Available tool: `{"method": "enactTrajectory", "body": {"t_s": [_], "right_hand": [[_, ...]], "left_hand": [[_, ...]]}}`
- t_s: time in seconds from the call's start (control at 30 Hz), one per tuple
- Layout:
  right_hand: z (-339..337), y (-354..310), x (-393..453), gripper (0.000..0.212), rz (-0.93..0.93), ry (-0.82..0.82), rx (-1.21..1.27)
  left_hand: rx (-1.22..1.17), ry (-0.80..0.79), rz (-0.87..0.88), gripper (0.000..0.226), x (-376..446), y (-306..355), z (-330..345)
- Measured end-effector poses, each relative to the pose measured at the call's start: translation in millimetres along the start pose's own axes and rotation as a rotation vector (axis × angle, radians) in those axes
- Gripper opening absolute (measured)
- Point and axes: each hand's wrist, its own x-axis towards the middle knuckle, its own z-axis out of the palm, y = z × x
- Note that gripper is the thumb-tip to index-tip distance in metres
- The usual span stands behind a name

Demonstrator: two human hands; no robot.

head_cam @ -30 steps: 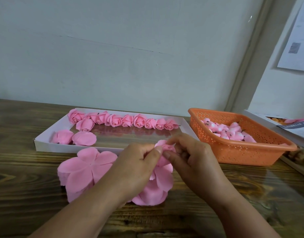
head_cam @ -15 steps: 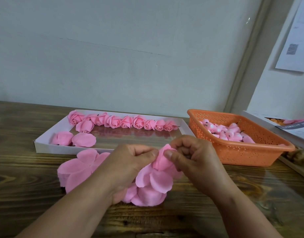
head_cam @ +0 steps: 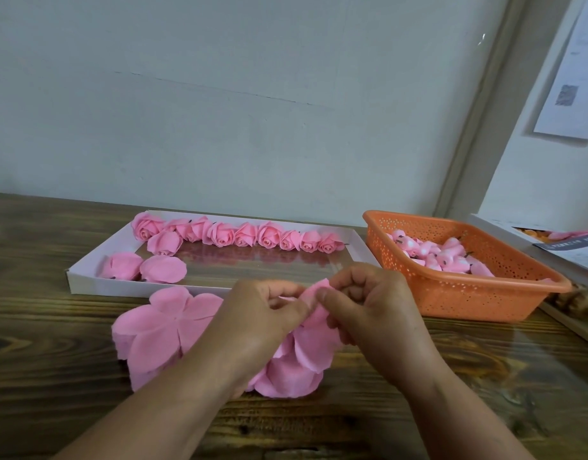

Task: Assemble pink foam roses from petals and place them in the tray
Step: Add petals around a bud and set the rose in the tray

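Both hands [head_cam: 322,303] around petal piece [head_cam: 311,330], thumbs pinching.

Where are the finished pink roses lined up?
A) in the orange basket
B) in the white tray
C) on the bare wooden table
B: the finished roses sit in a row along the far side of the white tray, left of the orange basket.

I see a dark wooden table [head_cam: 53,360] against a pale grey wall [head_cam: 219,111], with a white printed paper sheet [head_cam: 571,84] pinned at right.
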Motion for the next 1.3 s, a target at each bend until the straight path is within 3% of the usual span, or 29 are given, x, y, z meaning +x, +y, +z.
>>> {"method": "enactTrajectory", "body": {"t_s": [0.13, 0.23, 0.3, 0.4, 0.53, 0.7, 0.8, 0.93, 1.1, 1.3], "right_hand": [[-7.6, 2.8, 4.5, 0.015, 0.040, 0.170, 0.088], [-7.2, 5.0, 6.0, 0.016, 0.028, 0.248, 0.099], [-4.4, 6.4, 6.2, 0.018, 0.021, 0.268, 0.114], [0.7, 8.2, 5.4, 0.020, 0.022, 0.255, 0.119], [5.7, 10.6, 3.5, 0.016, -0.051, 0.192, -0.007], [9.4, 8.7, -0.6, 0.020, -0.244, 0.116, -0.165], [9.4, 9.0, -2.2, 0.007, -0.334, 0.139, -0.301], [8.8, 11.2, -0.4, 0.018, -0.280, 0.278, -0.285], [8.9, 8.1, -0.7, 0.024, -0.205, 0.326, -0.068], [10.9, 8.1, -1.7, 0.019, -0.220, 0.308, -0.173]], "left_hand": [[-0.346, -0.161, -0.085, 0.048, -0.4, 6.7, -4.0], [-0.315, -0.220, -0.071, 0.041, -0.2, 3.2, -2.8], [-0.219, -0.128, -0.088, 0.022, 0.0, -0.1, 0.3], [-0.157, 0.049, -0.144, 0.011, 0.2, -2.1, 4.6], [-0.136, 0.186, -0.194, 0.025, -0.1, 1.3, 8.1], [-0.146, 0.235, -0.189, 0.032, -0.7, 4.2, 7.2], [-0.180, 0.258, -0.143, 0.027, 1.3, 2.5, 6.6], [-0.131, 0.261, -0.027, 0.028, 1.3, -1.7, 6.0], [-0.142, 0.271, 0.049, 0.029, 1.7, -4.6, 8.0], [-0.160, 0.317, 0.046, 0.028, 2.6, -2.3, 6.3]]}}
